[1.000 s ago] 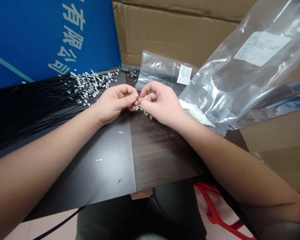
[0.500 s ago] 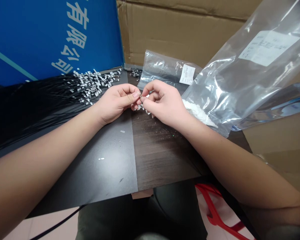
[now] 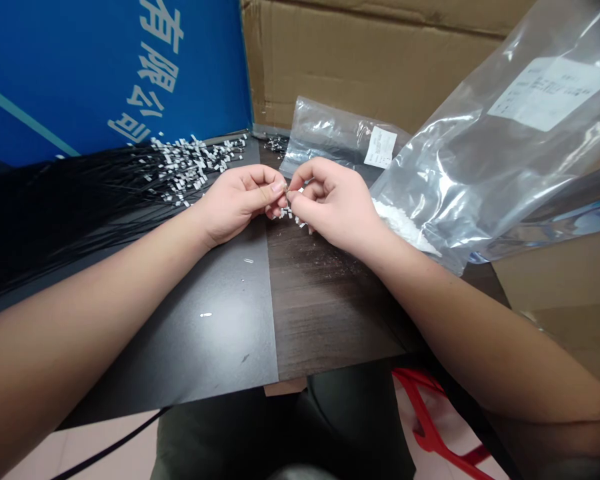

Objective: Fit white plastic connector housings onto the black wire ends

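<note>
My left hand (image 3: 237,203) and my right hand (image 3: 330,203) meet fingertip to fingertip over the dark table (image 3: 320,307). Both are closed in a pinch on a tiny part (image 3: 287,193) between them, too small to name. A few small white pieces (image 3: 293,215) show under my right fingers. A bundle of thin black wires (image 3: 80,200) with small white ends (image 3: 190,167) lies left of my left hand. A large clear plastic bag (image 3: 480,153) holding small white parts (image 3: 405,230) lies right of my right hand.
A blue box (image 3: 80,73) and a brown cardboard box (image 3: 360,60) stand behind the table. A smaller clear bag (image 3: 330,137) with a white label lies at the back. A grey sheet (image 3: 220,333) covers the table's left half. A red frame (image 3: 430,427) shows below the table edge.
The view has drifted slightly, so everything sits a little to the right. Both hands stay pinched together at the same spot on the table.
</note>
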`<state>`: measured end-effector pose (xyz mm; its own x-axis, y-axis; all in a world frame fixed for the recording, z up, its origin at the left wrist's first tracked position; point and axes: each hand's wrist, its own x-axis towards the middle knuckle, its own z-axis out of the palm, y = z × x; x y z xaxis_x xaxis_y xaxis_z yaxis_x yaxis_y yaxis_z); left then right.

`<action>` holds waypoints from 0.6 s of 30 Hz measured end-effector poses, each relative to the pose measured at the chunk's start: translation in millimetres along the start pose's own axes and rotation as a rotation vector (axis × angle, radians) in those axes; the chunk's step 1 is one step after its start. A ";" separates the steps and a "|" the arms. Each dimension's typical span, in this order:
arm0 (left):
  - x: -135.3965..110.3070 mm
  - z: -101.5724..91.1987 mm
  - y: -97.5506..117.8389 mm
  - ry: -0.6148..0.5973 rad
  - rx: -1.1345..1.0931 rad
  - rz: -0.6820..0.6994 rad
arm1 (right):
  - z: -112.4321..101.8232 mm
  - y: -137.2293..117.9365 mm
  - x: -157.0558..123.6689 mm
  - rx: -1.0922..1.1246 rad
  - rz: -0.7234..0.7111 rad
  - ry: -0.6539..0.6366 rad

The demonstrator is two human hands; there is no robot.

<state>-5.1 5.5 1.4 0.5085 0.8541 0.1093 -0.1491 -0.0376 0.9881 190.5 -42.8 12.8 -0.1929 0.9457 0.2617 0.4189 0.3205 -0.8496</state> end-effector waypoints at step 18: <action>0.7 -2.2 -3.6 -0.017 -0.009 0.009 | -0.7 -0.2 -0.5 -0.018 -0.022 0.017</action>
<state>-6.0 7.4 -2.3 0.5218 0.8445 0.1203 -0.1618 -0.0404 0.9860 191.1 -43.3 13.2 -0.1872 0.9392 0.2880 0.4304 0.3419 -0.8354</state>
